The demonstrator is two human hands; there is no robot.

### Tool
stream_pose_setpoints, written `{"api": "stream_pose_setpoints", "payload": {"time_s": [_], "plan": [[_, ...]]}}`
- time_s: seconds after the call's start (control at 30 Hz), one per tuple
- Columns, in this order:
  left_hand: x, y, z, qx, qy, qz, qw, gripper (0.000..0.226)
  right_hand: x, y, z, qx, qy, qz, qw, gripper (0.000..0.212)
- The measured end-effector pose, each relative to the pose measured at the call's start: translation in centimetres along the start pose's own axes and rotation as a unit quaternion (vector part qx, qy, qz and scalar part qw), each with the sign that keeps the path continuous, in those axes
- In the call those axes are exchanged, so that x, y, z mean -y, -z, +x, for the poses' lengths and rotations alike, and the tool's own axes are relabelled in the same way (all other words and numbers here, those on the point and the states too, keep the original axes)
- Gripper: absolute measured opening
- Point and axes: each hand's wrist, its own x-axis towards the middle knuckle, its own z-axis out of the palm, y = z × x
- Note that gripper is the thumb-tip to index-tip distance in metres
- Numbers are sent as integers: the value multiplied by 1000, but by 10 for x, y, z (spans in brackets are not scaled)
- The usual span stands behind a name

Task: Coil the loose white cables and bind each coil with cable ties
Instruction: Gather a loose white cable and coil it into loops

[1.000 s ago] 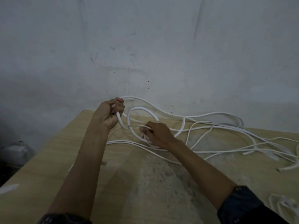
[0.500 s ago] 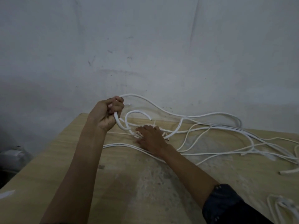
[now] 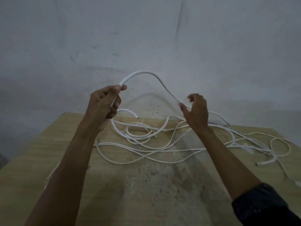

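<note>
White round plastic-sheathed cable (image 3: 146, 72) is clamped in the curled fingers of the left hand (image 3: 104, 103) above the far left corner of the pale wooden table (image 3: 40, 160), then arches to the right hand (image 3: 196, 110), whose spread, slack fingers only guide it. Lay equal turns into the left hand, drawing slack from the tangled white cables (image 3: 162, 150) at the far edge.

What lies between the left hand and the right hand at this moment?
In the head view, an arch of thick white cable spans from the left hand, which grips it, to the right hand, with grey wall behind.
</note>
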Motion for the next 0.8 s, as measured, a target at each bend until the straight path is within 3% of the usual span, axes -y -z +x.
{"api": "stream_pose_setpoints", "payload": {"time_s": [0.1,0.2,0.27,0.37,0.43,0.53,0.6,0.67,0.73,0.8], "plan": [[3,1,-1,23,-1,-2,1000,26,-31,-3,23,173,-46,-146,973,77],[2,1,-4,48,-13,-14,999,26,-54,-13,34,278,-83,-206,935,74],[1,-2,-6,58,-19,-17,998,28,-56,-16,36,269,-80,-215,935,58],[7,-4,-2,52,-5,-59,997,27,-46,-10,44,158,-51,-186,968,37],[12,-3,4,-7,1,-77,997,27,-33,2,55,77,-37,-164,983,37],[26,4,11,-127,-84,9,988,21,-4,30,81,4,-34,-170,985,39],[36,10,13,-190,-128,81,970,21,21,51,100,11,-34,-154,987,43],[45,13,16,-220,-112,53,967,25,47,68,113,71,-37,-118,990,52],[51,15,21,-244,-30,-67,967,33,72,78,114,128,-34,-67,989,62],[51,12,23,-248,72,-235,937,38,94,79,109,148,-29,70,986,55]]}}
